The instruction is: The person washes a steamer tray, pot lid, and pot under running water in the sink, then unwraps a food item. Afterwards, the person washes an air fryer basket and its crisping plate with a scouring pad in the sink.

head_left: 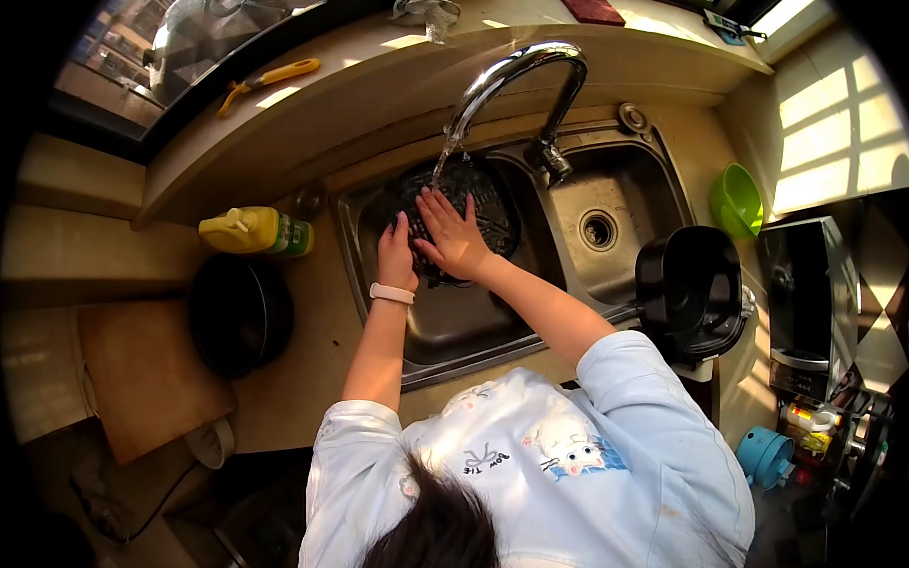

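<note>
Sunlight patches the windowsill (367, 69) beyond both hands. Under the right hand (453, 234), splayed flat, I see the black ridged tray (495, 207) in the sink (463, 329), water (441, 165) running onto it; I judge rinsing underway, unfinished. The left hand (396, 257) sits alongside; I can't tell whether it grips.

Your tray (495, 213) is black, glossy and wet, with rounded corners and an openwork pattern on the face beneath your spread right hand (454, 234). It sits in the basin (463, 329), reaching past your right fingertips and out to the right of that palm. Your left hand (397, 254) is at its near left edge; you can't tell whether the tray is tilted.
</note>
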{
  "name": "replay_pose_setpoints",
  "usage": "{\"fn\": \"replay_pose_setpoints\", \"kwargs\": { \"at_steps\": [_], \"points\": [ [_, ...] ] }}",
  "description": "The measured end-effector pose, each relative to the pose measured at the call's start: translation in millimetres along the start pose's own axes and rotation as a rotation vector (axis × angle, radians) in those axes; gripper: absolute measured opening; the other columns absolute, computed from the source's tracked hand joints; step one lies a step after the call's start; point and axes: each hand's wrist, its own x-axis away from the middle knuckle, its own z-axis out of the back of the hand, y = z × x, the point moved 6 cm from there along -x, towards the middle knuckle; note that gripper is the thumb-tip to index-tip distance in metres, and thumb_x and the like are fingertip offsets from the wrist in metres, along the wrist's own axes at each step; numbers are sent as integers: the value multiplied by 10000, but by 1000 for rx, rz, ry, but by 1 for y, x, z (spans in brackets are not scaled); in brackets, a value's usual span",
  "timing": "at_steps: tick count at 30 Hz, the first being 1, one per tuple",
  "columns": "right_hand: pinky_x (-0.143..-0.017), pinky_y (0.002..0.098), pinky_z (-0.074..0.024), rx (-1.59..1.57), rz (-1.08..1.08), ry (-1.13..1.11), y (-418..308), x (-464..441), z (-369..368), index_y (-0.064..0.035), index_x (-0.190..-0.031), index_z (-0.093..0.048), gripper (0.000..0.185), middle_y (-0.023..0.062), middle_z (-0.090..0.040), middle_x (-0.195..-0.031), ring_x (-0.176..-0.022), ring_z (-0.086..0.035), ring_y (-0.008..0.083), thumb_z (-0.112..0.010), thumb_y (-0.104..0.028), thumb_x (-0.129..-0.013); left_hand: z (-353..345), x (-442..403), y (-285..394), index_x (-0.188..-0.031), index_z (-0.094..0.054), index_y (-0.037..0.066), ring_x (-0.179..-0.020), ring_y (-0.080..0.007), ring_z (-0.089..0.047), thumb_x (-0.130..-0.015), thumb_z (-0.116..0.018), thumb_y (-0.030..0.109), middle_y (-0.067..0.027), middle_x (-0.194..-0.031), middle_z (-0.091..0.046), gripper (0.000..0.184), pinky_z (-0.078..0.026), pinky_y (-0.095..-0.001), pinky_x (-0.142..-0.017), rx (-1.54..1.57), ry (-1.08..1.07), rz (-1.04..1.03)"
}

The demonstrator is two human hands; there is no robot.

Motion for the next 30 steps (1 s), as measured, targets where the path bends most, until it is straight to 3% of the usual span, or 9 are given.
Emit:
{"fn": "replay_pose_setpoints", "kwargs": {
  "at_steps": [5, 7, 9, 11, 13, 14, 17, 23, 30],
  "points": [
    [-993, 576, -89, -163, 55, 33, 70, -1, 17, -165, -1337, -241, 589, 103, -196, -1395, -1282, -202, 248, -420, -432, -843, 3, 1, 3, -997, -522, 31, -869, -155, -566, -864, -498, 148, -48, -942, -590, 179, -467, -285, -751, 188, -102, 28],
    [-1003, 564, -61, 370, 10, -45, 62, 5, 47, -143, -1340, -229, 613, 123, -176, -1396, -1292, -160, 267, -455, -407, -836, 3, 1, 4, -1001, -520, 32, -855, -162, -573, -856, -503, 122, -52, -945, -591, 172, -473, -288, -746, 182, -73, 4],
    [-1026, 499, -98, 254, -216, 90, 73, 13, 64, -87, -1340, -206, 677, 153, -167, -1385, -1285, -158, 288, -545, -331, -807, 5, -2, 6, -1005, -517, 33, -842, -168, -580, -848, -508, 95, -57, -948, -592, 169, -480, -291, -740, 173, -39, -25],
    [-994, 421, -256, -335, -506, 329, 116, 23, 40, -3, -1280, -287, 612, 194, -333, -1293, -1199, -329, 299, -594, -203, -790, 2, -10, -2, -1089, -478, 24, -884, -205, -583, -845, -494, 69, -97, -1022, -573, 249, -491, -345, -772, 234, -77, 37],
    [-856, 340, -424, -1594, -1049, 31, 121, 29, 16, 56, -1141, -427, 438, 180, -526, -1089, -993, -521, 275, -607, -65, -761, -6, -14, -2, -1102, -476, 35, -913, -210, -570, -840, -513, 85, -89, -1045, -565, 270, -482, -361, -793, 265, -104, 54],
    [-661, 299, -522, -1673, -999, 2, 124, 29, 16, 36, -1005, -515, 282, 110, -614, -875, -736, -614, 209, -606, -19, -744, -14, -15, 1, -1108, -475, 43, -934, -208, -560, -838, -520, 92, -82, -1057, -560, 278, -476, -368, -804, 282, -131, 63],
    [-665, 304, -522, -1748, -882, 158, 127, 24, 35, 42, -973, -528, 250, 120, -611, -878, -722, -616, 216, -603, -7, -740, -36, -14, 7, -1098, -482, 70, -1000, -206, -526, -827, -551, 133, -55, -1099, -541, 287, -465, -381, -812, 275, -235, 86],
    [-718, 318, -493, -1797, -793, 514, 127, 22, 29, -15, -946, -558, 211, 84, -609, -898, -799, -592, 191, -600, 17, -741, -28, -5, -6, -1031, -484, -18, -781, -236, -608, -770, -609, 93, -139, -945, -586, 310, -501, -338, -695, -271, -76, 360],
    [-731, 254, -436, -1765, -720, 551, 105, 28, 27, -12, -913, -568, 160, 42, -596, -892, -803, -555, 132, -583, 22, -756, -9, -22, -25, -951, -473, -56, -799, -256, -603, -746, -553, 2, -147, -874, -580, 227, -503, -314, -612, -265, 19, 124]
  ]
}}
